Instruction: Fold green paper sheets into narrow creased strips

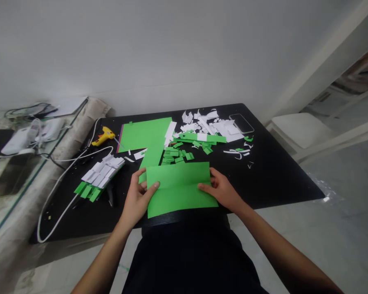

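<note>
A folded green paper sheet (180, 188) lies at the near edge of the black table (270, 175). My left hand (138, 196) grips its left edge, thumb on top and fingers curled behind. My right hand (222, 190) grips its right edge the same way, thumb pressing on the paper. Behind it a larger green sheet (147, 136) lies flat, partly cut away. Small green paper pieces (174, 155) lie scattered just beyond the held sheet.
White paper scraps (208, 124) and a phone (241, 122) sit at the far right of the table. A yellow glue gun (103, 136) with a white cord (58, 192) lies at far left. Stacked white and green strips (99, 175) rest left of my hands. A white chair (300, 128) stands to the right.
</note>
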A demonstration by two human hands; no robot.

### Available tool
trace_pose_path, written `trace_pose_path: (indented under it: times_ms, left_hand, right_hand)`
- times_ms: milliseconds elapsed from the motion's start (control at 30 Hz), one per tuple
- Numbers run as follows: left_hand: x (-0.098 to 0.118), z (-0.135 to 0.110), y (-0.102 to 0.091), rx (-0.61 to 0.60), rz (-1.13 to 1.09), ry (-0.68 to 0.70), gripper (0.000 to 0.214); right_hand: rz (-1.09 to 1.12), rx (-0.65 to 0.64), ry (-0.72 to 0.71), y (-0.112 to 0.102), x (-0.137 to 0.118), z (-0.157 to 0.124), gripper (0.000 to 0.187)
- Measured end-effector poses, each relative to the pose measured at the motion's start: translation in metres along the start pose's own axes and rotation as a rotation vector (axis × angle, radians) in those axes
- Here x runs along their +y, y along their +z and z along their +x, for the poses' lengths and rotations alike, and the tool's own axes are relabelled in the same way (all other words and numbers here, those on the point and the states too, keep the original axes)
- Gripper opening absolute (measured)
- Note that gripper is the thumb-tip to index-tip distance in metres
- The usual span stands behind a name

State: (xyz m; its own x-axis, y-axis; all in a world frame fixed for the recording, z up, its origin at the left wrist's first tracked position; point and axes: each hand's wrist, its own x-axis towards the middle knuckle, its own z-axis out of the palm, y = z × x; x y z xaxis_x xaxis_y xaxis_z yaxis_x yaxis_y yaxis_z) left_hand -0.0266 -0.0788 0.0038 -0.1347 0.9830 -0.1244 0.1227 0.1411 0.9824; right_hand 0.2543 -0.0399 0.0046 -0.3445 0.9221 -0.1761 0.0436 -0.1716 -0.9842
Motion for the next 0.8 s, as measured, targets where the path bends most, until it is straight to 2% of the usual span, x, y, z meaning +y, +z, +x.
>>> trace_pose_path:
  times_ms: [100, 233, 300, 367, 433, 567, 667, 800]
  left_hand:
    - [0.001, -0.001, 0.0, 0.054, -0.022, 0.072, 0.067]
    - [0.0, -0.002, -0.002, 0.043, -0.018, 0.167, 0.034]
    - [0.002, -0.003, -0.005, 0.003, 0.072, 0.171, 0.027]
    - [0.005, -0.005, -0.008, -0.041, 0.152, 0.147, 0.028]
    - [0.009, -0.007, -0.01, -0.073, 0.201, 0.137, 0.031]
    - [0.014, -0.011, -0.01, -0.069, 0.227, 0.167, 0.038]
    - [0.014, -0.014, -0.007, -0.031, 0.209, 0.167, 0.037]
    - [0.014, -0.017, -0.005, 0.053, 0.212, 0.217, 0.031]
  right_hand:
    - [0.031, 0.065, 0.04, 0.001, -0.001, -0.004, 0.046]
    - [0.004, 0.208, -0.033, 0.002, -0.002, -0.01, 0.053]
    - [-0.102, 0.204, -0.1, 0.0, -0.003, -0.012, 0.042]
    - [-0.223, 0.16, -0.154, -0.003, -0.005, -0.012, 0.027]
    - [-0.294, 0.128, -0.182, -0.007, -0.006, -0.011, 0.02]
    - [-0.256, 0.125, -0.173, -0.01, -0.004, -0.01, 0.033]
    - [-0.207, 0.141, -0.166, -0.009, -0.003, -0.012, 0.041]
    - [-0.184, 0.203, -0.197, -0.005, -0.005, -0.015, 0.031]
